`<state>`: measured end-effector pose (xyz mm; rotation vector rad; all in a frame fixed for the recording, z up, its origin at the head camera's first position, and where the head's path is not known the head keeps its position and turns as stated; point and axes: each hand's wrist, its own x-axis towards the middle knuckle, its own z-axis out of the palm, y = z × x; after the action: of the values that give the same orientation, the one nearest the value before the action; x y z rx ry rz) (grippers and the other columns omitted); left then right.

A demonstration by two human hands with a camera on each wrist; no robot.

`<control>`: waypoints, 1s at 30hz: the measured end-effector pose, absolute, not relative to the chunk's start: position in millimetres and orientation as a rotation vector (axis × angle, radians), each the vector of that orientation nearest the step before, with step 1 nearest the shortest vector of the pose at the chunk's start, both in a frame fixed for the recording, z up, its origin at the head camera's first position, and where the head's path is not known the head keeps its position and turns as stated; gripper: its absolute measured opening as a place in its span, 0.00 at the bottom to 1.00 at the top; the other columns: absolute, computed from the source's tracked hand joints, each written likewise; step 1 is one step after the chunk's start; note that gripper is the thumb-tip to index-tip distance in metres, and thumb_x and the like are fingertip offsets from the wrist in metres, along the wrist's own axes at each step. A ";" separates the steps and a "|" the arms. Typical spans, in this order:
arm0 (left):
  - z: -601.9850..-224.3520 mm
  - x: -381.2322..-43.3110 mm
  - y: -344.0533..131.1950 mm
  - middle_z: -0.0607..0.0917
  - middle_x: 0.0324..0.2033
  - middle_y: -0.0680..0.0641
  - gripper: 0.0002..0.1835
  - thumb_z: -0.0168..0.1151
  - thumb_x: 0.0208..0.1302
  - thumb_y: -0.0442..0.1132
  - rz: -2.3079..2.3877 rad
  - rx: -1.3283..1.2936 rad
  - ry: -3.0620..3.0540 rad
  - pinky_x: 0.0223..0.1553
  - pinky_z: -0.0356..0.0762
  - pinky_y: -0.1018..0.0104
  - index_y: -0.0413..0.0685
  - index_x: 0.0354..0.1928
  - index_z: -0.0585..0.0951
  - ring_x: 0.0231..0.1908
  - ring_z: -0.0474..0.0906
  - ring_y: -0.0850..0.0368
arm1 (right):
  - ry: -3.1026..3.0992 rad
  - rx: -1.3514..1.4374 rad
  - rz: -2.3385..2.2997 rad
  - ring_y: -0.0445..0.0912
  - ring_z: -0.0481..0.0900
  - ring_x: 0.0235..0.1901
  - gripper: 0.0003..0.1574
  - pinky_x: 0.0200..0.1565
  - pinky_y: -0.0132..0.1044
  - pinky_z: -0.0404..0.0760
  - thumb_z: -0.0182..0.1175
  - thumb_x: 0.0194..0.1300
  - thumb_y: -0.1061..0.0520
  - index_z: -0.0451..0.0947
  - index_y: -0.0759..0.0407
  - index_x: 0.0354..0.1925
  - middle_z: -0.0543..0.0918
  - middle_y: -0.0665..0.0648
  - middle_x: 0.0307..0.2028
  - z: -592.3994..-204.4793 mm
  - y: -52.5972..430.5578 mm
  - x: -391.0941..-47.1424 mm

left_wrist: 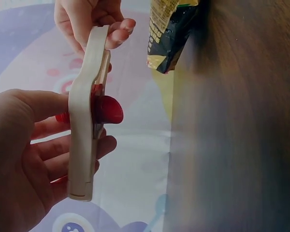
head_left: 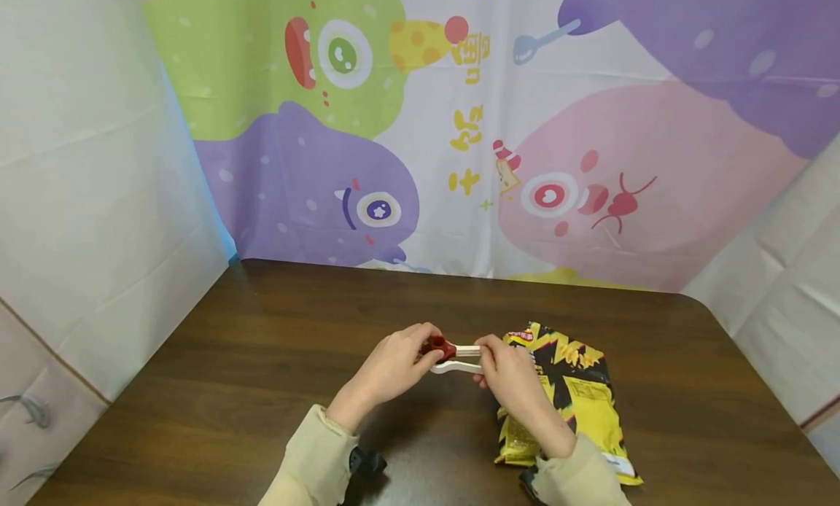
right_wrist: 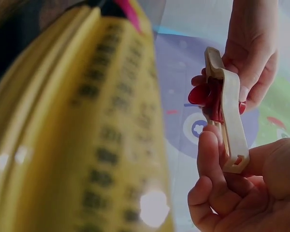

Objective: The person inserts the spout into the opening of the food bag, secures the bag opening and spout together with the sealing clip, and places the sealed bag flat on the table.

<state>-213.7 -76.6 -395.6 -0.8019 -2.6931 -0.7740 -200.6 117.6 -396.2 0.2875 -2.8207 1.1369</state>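
Between my two hands is a white bag clip (head_left: 456,367) with a red, spout-like part (head_left: 445,345) at its middle. My left hand (head_left: 394,362) pinches it around the red part, thumb on the white side. At the other end, my right hand (head_left: 515,378) holds the white tips between thumb and fingers. The two white arms stand a little apart in the head view. The left wrist view shows the long white side (left_wrist: 80,111) almost edge-on. A yellow and black snack bag (head_left: 593,415) lies under and beside my right forearm.
The dark wooden table (head_left: 262,331) reaches back to a cartoon-printed curtain (head_left: 459,222). Pale cloth walls (head_left: 98,163) stand on both sides. In the right wrist view the snack bag (right_wrist: 87,135) looms close on the left.
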 end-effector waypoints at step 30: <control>-397.0 -214.8 -77.2 0.82 0.34 0.53 0.11 0.56 0.63 0.44 -0.825 -0.799 -2.749 0.33 0.74 0.69 0.49 0.44 0.75 0.30 0.77 0.63 | -2.862 0.276 1.052 0.37 0.71 0.12 0.10 0.14 0.30 0.68 0.50 0.66 0.60 0.74 0.64 0.42 0.74 0.49 0.14 -403.6 113.2 -201.1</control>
<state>-214.8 -77.2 -397.0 -0.7992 -2.7489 -0.8249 -201.1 113.2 -403.6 0.2759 -2.8616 1.0520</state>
